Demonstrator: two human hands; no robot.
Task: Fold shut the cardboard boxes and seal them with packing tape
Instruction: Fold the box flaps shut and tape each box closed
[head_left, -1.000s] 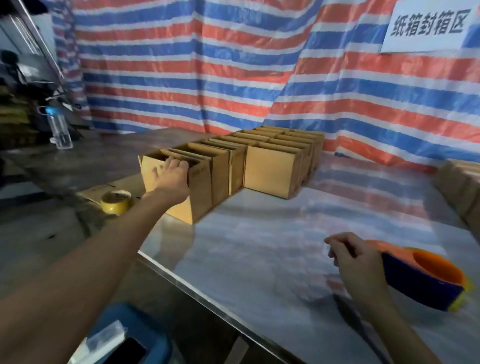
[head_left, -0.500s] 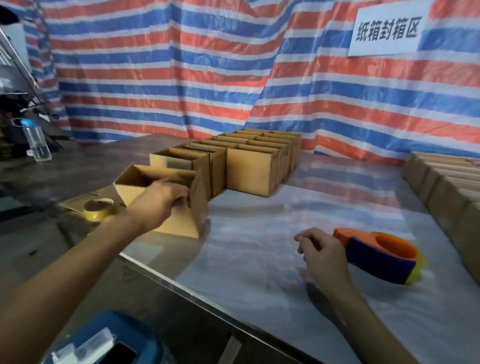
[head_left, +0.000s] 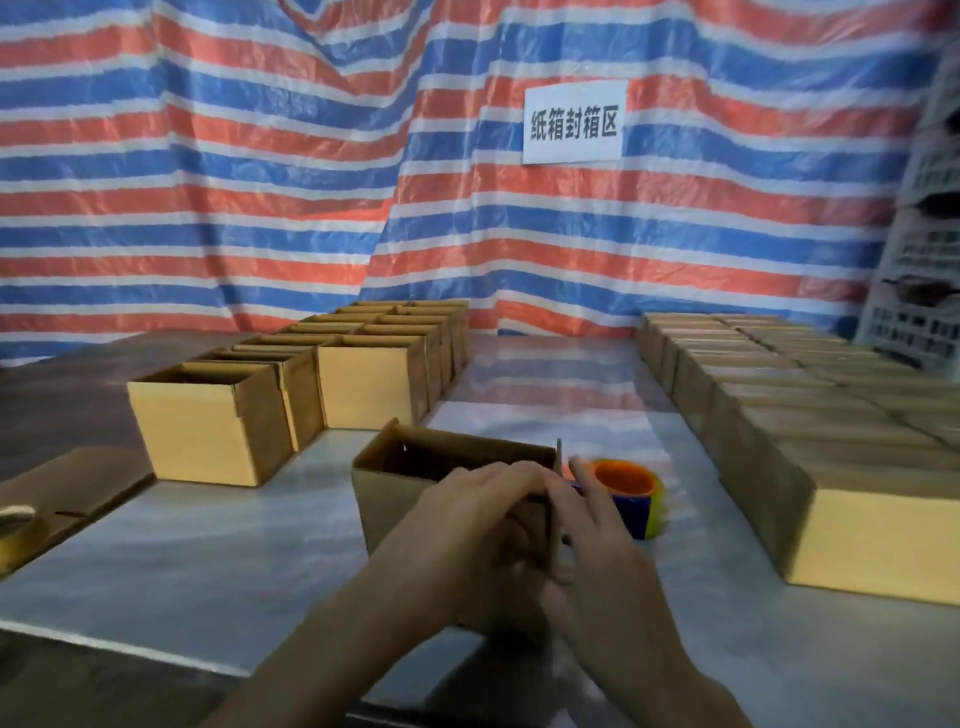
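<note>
Front and centre on the table, just back from the near edge: got 1 open box sitting apart from the rest, flaps not down yet. Probably parked there for easy reach with 2 hands at once. Got the left hand draped over the near-right rim, fingers curled down around the cardboard and gripping it, looks like steadying the thing. Got the right hand right alongside, fingers mostly straight and laid against the upright right-side flap, holding nothing, seemingly set to push that flap inward. Bit blurry there though, so can't swear to the thumb. Tape dispenser sitting just beside the box on the right, touching or only nearly, can't tell which. Handy for a quick grab once done folding. Room-wise: more open boxes lined up off to the back left, sealed boxes packed along the right, bare strip of tabletop between them. Decent space left of the box, tight on the right thanks to the dispenser. Worth minding the near table edge too, not far from the box's front face. Judging by that unsealed line-up, plenty left to do.
</note>
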